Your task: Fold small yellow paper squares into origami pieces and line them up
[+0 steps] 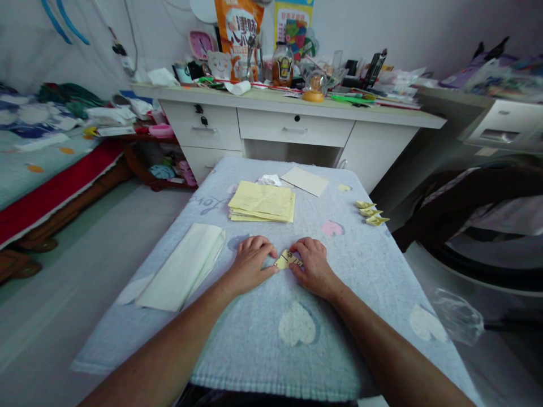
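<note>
Between my hands lies a small folded piece of yellow paper (285,259) with dark printed marks, flat on the cloth-covered table. My left hand (254,261) pinches its left corner between thumb and index finger. On the other side my right hand (313,264) grips the right end with thumb and fingers, hiding part of it. Beyond them sits a stack of yellow paper sheets (263,200). Several small folded yellow paper boats (372,213) stand in a row at the right edge. To the left is a folded pale-green sheet bundle (182,265).
A cream card (306,181) and a crumpled white tissue (270,180) lie behind the yellow stack. The blue tablecloth (250,339) has heart prints. A cluttered white desk (297,113) stands beyond, a washing machine (504,130) to the right, a bed (51,169) to the left.
</note>
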A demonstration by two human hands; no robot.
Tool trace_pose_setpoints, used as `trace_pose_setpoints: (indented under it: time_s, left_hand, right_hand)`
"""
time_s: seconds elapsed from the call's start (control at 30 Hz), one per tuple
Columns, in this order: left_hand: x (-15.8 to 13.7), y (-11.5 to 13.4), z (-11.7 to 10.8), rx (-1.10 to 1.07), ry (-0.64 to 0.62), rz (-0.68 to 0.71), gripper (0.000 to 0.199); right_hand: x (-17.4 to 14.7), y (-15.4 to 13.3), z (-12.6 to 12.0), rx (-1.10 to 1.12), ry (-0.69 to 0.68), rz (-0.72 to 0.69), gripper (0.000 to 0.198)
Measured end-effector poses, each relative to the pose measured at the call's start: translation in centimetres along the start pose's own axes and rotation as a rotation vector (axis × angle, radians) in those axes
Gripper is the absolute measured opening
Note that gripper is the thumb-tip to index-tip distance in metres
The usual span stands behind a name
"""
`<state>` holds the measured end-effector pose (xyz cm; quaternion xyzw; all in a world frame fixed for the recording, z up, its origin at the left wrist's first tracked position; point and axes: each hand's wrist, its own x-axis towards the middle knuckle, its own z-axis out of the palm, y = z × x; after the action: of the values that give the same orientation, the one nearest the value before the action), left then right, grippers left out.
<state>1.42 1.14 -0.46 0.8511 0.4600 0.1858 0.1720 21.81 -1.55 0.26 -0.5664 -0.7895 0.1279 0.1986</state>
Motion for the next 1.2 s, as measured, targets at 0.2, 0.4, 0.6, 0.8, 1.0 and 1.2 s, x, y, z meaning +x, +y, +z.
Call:
trace_pose_setpoints:
  time_s: [0.2,0.4,0.6,0.8,1.0,1.2]
  left_hand:
    - [0.3,0.6,0.1,-0.047,0.031,0.021,0.022]
    - [0.8,0.9,-0.3,-0.177,0.013,0.052,0.012]
    - [0.7,1.4,-0.4,-0.281,0.017,0.048,0.009]
    - [0.7,1.5,-0.2,-0.308,0.039,0.046,0.006]
    - [0.6,1.4,-0.3,-0.304,0.005,0.078,0.027]
    - [0.6,1.1,-0.5,-0.395,-0.061,-0.013,0.03]
  right_hand:
    - [0.0,0.3,-0.1,0.129,0.03,-0.036,0.014]
    - [-0.3,0.4,-0.1,0.221,0.043,-0.053,0.025]
    - [-0.1,0.5,-0.3,0.155,0.052,-0.054,0.027]
    - [0.0,0.3,-0.7,0.253,-0.018,-0.095,0.009]
    - [-0.1,0.2,-0.8,0.313,-0.023,-0.108,0.013]
    - [0.1,0.9,-1.4,0.4,-0.046,-0.095,0.018]
